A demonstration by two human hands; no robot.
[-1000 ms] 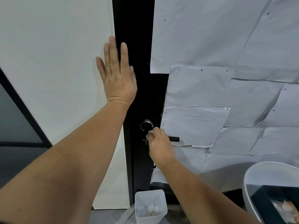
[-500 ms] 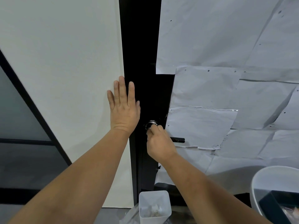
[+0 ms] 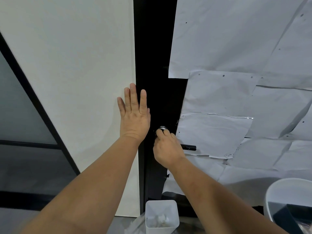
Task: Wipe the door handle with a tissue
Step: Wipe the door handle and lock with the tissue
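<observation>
Right hand [image 3: 166, 149] is curled, knuckles toward the camera, fingertips pinching a small white tissue [image 3: 162, 128] against the round metal base of the handle [image 3: 188, 147] on the black door [image 3: 157, 65]. Only a sliver of tissue shows above the fingers. The wrist bends slightly, and the forearm runs up from the lower right corner. The handle's black lever pokes out to the right from behind the hand, level, its end free.

Left hand [image 3: 135, 114] lies flat and released, fingers straight and close together, pointing up. The palm presses the surface where the white wall [image 3: 67, 65] meets the door's left edge: index finger and thumb over the black, the other fingers over the white. The arm reaches in long from the lower left corner.

Further out, grey paper sheets [image 3: 236, 48] cover the door's right part, overlapping, some edges taped. Down by the door's bottom edge stands a white square bin [image 3: 173, 211] with crumpled white scraps inside. At the lower right corner sits a round white tub [image 3: 273, 196]. A dark framed panel [image 3: 20, 115] fills the left edge.
</observation>
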